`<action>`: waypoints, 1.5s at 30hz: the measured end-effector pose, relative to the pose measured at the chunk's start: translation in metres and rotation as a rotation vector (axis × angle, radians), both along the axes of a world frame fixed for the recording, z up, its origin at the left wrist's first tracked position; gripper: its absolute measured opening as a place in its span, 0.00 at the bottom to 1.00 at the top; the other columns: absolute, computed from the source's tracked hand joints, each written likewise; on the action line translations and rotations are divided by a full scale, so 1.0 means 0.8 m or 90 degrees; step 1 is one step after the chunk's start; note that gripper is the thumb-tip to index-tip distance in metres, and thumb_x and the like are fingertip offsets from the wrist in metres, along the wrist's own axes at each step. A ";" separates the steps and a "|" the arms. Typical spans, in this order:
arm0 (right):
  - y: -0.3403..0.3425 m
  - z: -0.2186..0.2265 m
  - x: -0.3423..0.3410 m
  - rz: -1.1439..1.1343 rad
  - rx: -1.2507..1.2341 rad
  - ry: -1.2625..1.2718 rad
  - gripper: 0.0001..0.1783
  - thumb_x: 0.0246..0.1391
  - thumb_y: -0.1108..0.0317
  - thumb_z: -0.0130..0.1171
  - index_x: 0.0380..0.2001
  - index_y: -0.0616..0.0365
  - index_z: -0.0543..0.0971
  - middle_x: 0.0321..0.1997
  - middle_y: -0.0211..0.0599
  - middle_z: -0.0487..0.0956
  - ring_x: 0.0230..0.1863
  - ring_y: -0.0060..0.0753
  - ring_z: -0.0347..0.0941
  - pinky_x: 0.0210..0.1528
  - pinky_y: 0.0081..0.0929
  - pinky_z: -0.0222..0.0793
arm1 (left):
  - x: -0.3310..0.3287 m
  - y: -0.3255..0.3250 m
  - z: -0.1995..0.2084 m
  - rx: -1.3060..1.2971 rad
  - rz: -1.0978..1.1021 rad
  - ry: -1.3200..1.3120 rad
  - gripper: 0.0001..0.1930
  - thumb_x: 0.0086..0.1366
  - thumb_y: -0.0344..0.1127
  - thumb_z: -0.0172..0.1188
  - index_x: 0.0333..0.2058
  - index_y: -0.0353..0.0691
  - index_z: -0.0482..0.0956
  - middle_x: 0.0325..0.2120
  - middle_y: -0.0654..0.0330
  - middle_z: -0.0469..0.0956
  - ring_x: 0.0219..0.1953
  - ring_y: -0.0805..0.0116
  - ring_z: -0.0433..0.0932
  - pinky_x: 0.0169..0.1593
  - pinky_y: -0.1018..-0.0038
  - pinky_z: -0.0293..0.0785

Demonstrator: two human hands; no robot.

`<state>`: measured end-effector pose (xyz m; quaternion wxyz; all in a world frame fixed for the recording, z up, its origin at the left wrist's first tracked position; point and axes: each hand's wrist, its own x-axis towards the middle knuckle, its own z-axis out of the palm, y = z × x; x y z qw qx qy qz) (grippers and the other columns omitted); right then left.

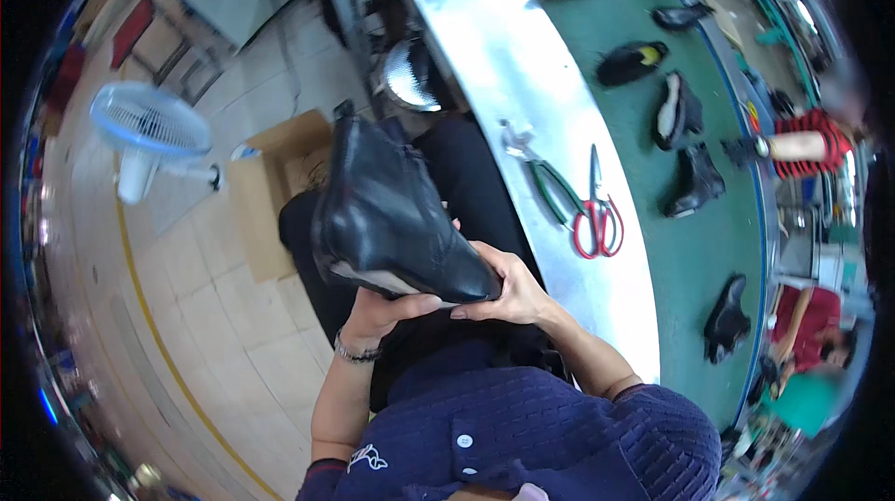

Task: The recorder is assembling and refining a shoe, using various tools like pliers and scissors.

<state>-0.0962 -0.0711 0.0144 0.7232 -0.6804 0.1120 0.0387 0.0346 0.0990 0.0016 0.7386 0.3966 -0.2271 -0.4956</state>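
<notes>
While the head camera looks down over a navy knitted sweater (pixel 522 426), the person holds a black leather shoe (pixel 396 212) in front of the body, above the lap and to the left of a long metal workbench edge (pixel 522 72). The left hand (pixel 378 310) cups the shoe from underneath near its lower end, thumb and fingers closed against the pale sole edge, with a beaded bracelet (pixel 357 353) at the wrist. The right hand (pixel 513 291) grips the same end from the right side, fingers wrapped round the toe, so both hands are clamped on the shoe. It is tilted, with its opening pointing up and away toward the floor. On the metal strip just right of the hands lie red-handled scissors (pixel 597 217) and green-handled pliers (pixel 552 186), side by side and nearly touching. Beyond them a green conveyor belt (pixel 690 249) carries several more black shoes (pixel 695 179) spaced well apart (some on their sides). On the tiled floor to the left stand a cardboard box (pixel 280 165) and, farther off, a white and blue fan (pixel 149 128). At the right rim, other people in red and green clothing (pixel 811 315) work beside the belt.
</notes>
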 end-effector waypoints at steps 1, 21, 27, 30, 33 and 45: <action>-0.007 0.009 -0.005 -0.050 0.024 0.013 0.39 0.40 0.69 0.75 0.57 0.64 0.70 0.50 0.35 0.78 0.52 0.24 0.72 0.58 0.26 0.64 | -0.002 0.002 0.002 0.050 0.013 0.056 0.51 0.49 0.29 0.74 0.67 0.39 0.50 0.63 0.53 0.61 0.65 0.59 0.62 0.68 0.62 0.56; -0.336 -0.045 -0.165 -0.830 -0.810 0.356 0.35 0.51 0.47 0.64 0.54 0.64 0.75 0.46 0.49 0.81 0.49 0.44 0.76 0.55 0.35 0.68 | 0.024 -0.046 -0.005 0.185 -0.137 -0.026 0.35 0.65 0.29 0.60 0.67 0.41 0.54 0.61 0.51 0.65 0.59 0.61 0.71 0.61 0.69 0.67; -0.378 -0.016 -0.086 -0.659 -1.177 0.258 0.27 0.44 0.57 0.67 0.49 0.53 0.80 0.53 0.43 0.78 0.57 0.49 0.68 0.60 0.42 0.62 | 0.015 -0.056 -0.005 0.189 -0.146 -0.032 0.31 0.66 0.27 0.57 0.66 0.40 0.58 0.61 0.53 0.66 0.58 0.64 0.72 0.60 0.72 0.68; -0.401 -0.020 -0.034 -0.555 -1.117 0.252 0.26 0.47 0.55 0.65 0.51 0.52 0.79 0.48 0.37 0.80 0.53 0.44 0.72 0.55 0.40 0.66 | 0.012 -0.053 -0.002 0.223 -0.155 -0.043 0.30 0.67 0.28 0.57 0.65 0.39 0.59 0.61 0.53 0.66 0.58 0.64 0.72 0.59 0.72 0.68; -0.407 -0.024 0.031 -0.631 -0.842 0.252 0.31 0.52 0.50 0.62 0.57 0.52 0.72 0.40 0.45 0.82 0.43 0.53 0.78 0.47 0.45 0.72 | 0.012 -0.043 -0.009 0.221 -0.129 -0.050 0.29 0.67 0.28 0.57 0.65 0.39 0.60 0.60 0.53 0.67 0.57 0.64 0.72 0.58 0.73 0.69; -0.356 0.099 0.027 -0.618 -0.371 -0.143 0.14 0.58 0.62 0.62 0.25 0.60 0.75 0.15 0.26 0.71 0.15 0.18 0.68 0.18 0.17 0.62 | 0.026 -0.016 -0.004 0.228 -0.075 -0.118 0.29 0.66 0.27 0.57 0.65 0.38 0.60 0.59 0.54 0.69 0.56 0.65 0.73 0.57 0.72 0.71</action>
